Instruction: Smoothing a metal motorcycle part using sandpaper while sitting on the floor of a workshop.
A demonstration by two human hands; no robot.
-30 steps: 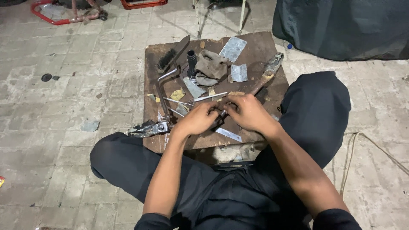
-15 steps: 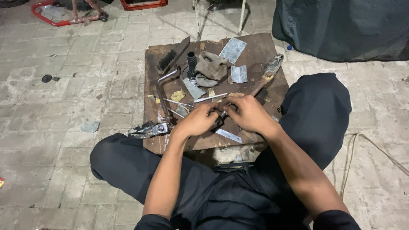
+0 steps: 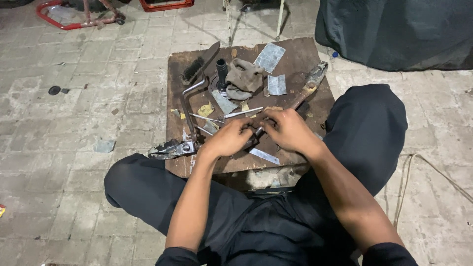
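I sit cross-legged on a paved floor at a low brown wooden board [image 3: 300, 59]. My left hand [image 3: 227, 139] and my right hand [image 3: 288, 130] meet over the board's near part, both closed around a small dark metal part [image 3: 255, 132] held between them. Most of that part is hidden by my fingers. A thin metal rod [image 3: 242, 113] lies just beyond my hands. A flat metal strip [image 3: 264, 156] lies below them near the board's front edge.
On the board lie a brush [image 3: 193, 70], a bent metal lever [image 3: 186, 106], a black cylinder [image 3: 221, 74], a grey rag [image 3: 245, 77], metal sheet pieces [image 3: 269, 57] and a long-handled tool [image 3: 309, 85]. A dark tarp [image 3: 394, 29] sits at back right, a red frame [image 3: 74, 19] at back left.
My hands stay together over the same spot on the board; the fingers shift slightly around the small part. Nothing else has moved.
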